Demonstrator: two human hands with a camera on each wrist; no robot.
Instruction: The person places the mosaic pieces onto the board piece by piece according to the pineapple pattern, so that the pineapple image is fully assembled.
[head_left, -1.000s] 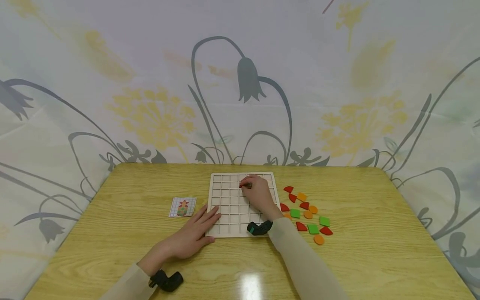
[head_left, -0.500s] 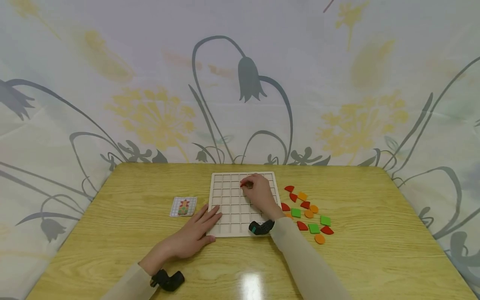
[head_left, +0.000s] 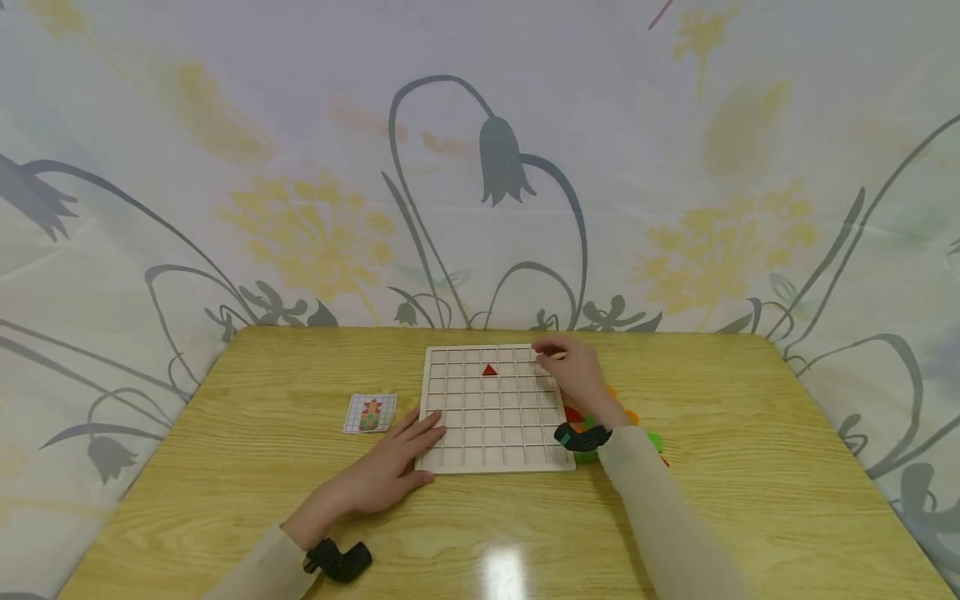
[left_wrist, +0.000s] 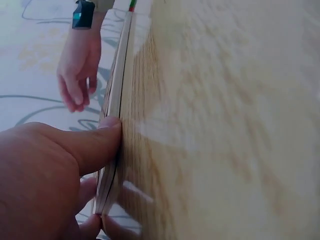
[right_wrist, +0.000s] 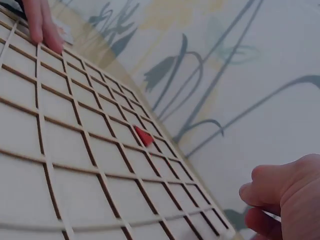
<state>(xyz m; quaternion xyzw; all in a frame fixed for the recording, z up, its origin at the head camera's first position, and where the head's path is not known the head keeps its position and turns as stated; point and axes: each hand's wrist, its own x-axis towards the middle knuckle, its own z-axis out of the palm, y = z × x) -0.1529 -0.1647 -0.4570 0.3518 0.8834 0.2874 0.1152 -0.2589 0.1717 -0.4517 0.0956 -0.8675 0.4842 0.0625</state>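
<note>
**Red triangle set in grid board**

Left hand: fingers straight, spread apart, resting on the board's left edge; thumb against its side. Loose coloured pieces right of board, partly hidden by the right arm. Patterned card left. Right hand near the far right corner, fingers loosely curled, close together. Triangle: second row from the far edge. Flowered backdrop behind.
</note>
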